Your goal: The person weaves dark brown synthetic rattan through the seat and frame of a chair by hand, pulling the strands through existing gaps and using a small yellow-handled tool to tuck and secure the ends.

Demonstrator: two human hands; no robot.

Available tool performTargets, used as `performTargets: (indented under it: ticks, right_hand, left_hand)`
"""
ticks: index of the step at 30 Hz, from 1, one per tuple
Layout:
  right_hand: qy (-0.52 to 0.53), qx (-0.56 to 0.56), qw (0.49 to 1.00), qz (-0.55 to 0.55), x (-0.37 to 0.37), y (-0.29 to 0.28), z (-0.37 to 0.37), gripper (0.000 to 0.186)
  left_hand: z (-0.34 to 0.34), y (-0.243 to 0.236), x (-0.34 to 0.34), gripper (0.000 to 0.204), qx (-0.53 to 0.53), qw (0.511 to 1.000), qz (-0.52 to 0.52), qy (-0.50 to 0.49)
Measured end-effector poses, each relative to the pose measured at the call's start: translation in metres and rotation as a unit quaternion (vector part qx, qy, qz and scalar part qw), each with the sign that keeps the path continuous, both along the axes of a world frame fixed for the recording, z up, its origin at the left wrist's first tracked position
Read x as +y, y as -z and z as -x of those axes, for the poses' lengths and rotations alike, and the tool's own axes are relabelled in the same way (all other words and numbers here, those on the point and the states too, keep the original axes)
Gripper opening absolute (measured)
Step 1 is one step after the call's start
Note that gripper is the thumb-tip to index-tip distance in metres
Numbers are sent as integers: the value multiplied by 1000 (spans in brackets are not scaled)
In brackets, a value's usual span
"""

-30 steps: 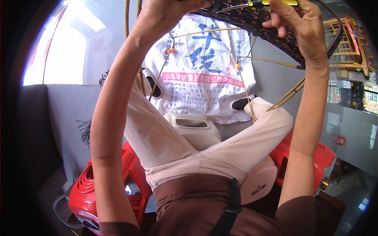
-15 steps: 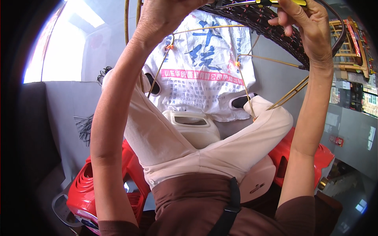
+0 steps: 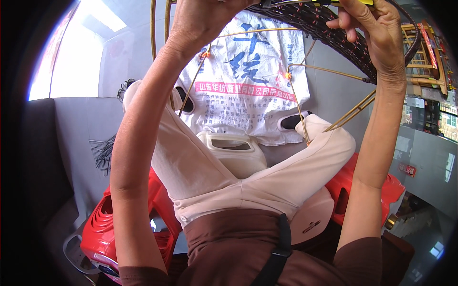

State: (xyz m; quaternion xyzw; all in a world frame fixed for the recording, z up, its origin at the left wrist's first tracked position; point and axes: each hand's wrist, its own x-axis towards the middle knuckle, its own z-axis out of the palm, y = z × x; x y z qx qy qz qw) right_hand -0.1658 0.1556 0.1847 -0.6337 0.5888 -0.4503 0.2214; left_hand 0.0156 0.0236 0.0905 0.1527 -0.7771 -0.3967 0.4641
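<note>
Dark brown woven wickerwork [image 3: 310,21] spans the top of the view, curving down to the right. My right hand [image 3: 369,31] is at its right part, closed around a yellow-and-black handle [image 3: 365,2] of what looks like a screwdriver; some fingers curl loosely below. My left hand [image 3: 210,16] reaches the left end of the weave, and its fingers are mostly cut off by the top edge, so its grip is hidden. Thin golden-brown rods [image 3: 350,113] form a frame joined to the weave, with orange ties [image 3: 288,76] at some joints. Parts of the frame rest by my knees.
A white printed sack [image 3: 248,102] lies under my feet. Between my legs stands a cream plastic piece [image 3: 253,159] with a slot. Red plastic bodies [image 3: 98,233] flank me. Bamboo-like furniture [image 3: 422,57] stands far right; dark strips [image 3: 102,152] lie at left.
The tool and both hands have shifted slightly upward, with less of the tool's metal shaft showing. The weave and rod frame have barely moved.
</note>
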Motion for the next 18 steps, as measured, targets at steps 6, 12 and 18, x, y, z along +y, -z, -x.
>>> performTargets:
  ticks: [6, 12, 18]
  right_hand:
    - [14, 15, 1000, -5, 1, -2, -3, 26]
    - [4, 32, 999, 3, -1, -3, -2, 27]
    - [-3, 40, 999, 23, -2, 0, -5, 28]
  left_hand:
    - [1, 6, 0, 10, 15, 999, 38, -14]
    - [1, 2, 4, 10, 5, 998, 58, -17]
    - [1, 2, 2, 9, 5, 997, 76, -20]
